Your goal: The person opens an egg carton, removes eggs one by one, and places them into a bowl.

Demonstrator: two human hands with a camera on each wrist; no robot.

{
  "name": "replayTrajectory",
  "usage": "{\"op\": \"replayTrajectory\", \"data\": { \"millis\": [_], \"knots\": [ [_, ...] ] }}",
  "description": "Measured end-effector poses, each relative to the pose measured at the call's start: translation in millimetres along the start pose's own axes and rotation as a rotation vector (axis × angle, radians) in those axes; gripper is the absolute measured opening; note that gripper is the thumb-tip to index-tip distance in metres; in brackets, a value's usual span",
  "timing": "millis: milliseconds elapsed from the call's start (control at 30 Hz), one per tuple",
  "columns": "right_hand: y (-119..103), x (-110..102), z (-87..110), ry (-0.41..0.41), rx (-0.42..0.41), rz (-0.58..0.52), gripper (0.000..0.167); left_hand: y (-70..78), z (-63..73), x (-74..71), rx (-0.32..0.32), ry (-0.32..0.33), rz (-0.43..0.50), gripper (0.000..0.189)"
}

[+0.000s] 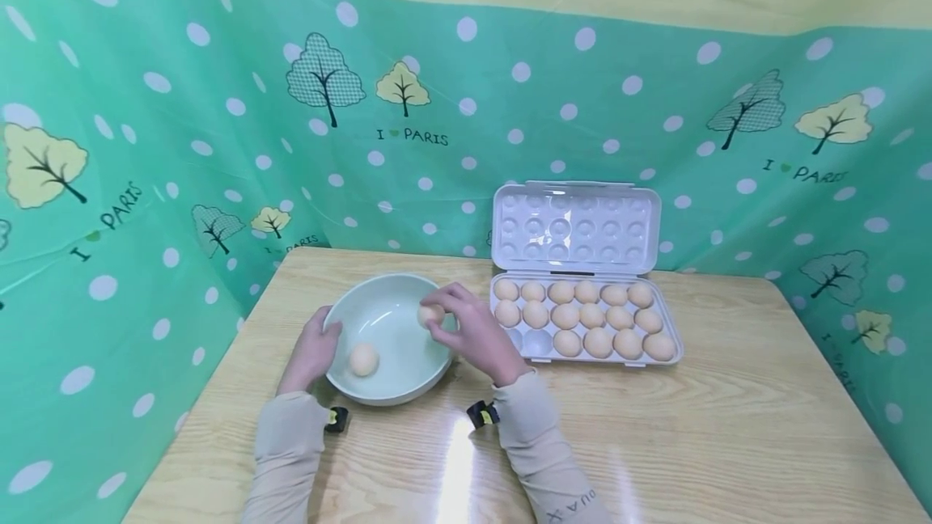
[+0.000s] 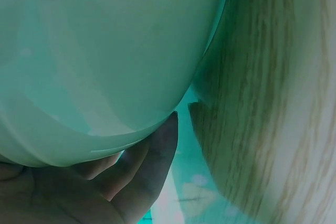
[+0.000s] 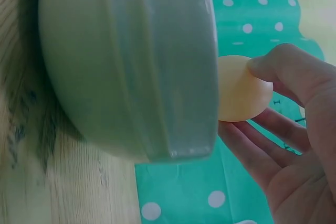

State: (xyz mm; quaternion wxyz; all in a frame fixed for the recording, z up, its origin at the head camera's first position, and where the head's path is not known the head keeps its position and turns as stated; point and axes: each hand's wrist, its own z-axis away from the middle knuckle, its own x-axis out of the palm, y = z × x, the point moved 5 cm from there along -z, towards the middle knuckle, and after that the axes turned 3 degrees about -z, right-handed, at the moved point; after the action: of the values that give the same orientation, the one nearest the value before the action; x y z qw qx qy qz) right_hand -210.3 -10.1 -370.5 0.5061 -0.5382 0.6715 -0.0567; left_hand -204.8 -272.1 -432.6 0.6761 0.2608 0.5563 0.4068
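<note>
A pale green bowl [image 1: 404, 354] sits on the table, with one egg [image 1: 364, 360] lying inside it at the lower left. My left hand [image 1: 313, 352] grips the bowl's left side, thumb over the rim and fingers [image 2: 152, 156] along the outer wall. Between thumb and fingertips, my right hand [image 1: 473, 330] pinches a second egg [image 3: 239, 90] at the bowl's right rim; the wall hides part of this egg in the right wrist view. To the right stands a white egg box [image 1: 673, 346], its rows holding several light brown eggs. Two hollows at its front left hold no egg.
The egg box's lid [image 1: 575, 225] is raised and leans back near the curtain. A green curtain [image 1: 546, 136] with dots and trees encloses the back and sides of the wooden table [image 1: 728, 435]. Each wrist wears a small black camera [image 1: 482, 414].
</note>
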Motion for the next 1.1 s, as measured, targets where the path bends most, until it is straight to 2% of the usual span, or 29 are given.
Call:
{"op": "replayTrajectory", "data": {
  "millis": [200, 567, 733, 867, 1100],
  "knots": [
    [0, 11, -7.9, -0.062, 0.009, 0.008, 0.026, 1.1, -2.7, 2.5, 0.006, 0.004, 0.000, 0.050],
    [-3, 35, -18.6, -0.224, -0.020, 0.135, 0.030, 3.4, -0.1, 4.2, -0.008, 0.004, 0.022, 0.051],
    [-3, 44, -21.3, -0.313, 0.013, 0.164, 0.030, 4.7, -0.9, 4.8, -0.004, 0.008, 0.031, 0.050],
    [-2, 51, -22.0, -0.336, 0.035, 0.224, 0.028, 4.5, -2.3, 3.9, -0.007, 0.000, 0.019, 0.051],
    [-3, 63, -21.6, -0.344, 0.024, 0.385, 0.025, 0.0, -0.8, 1.0, -0.018, -0.008, 0.005, 0.051]
  ]
}}
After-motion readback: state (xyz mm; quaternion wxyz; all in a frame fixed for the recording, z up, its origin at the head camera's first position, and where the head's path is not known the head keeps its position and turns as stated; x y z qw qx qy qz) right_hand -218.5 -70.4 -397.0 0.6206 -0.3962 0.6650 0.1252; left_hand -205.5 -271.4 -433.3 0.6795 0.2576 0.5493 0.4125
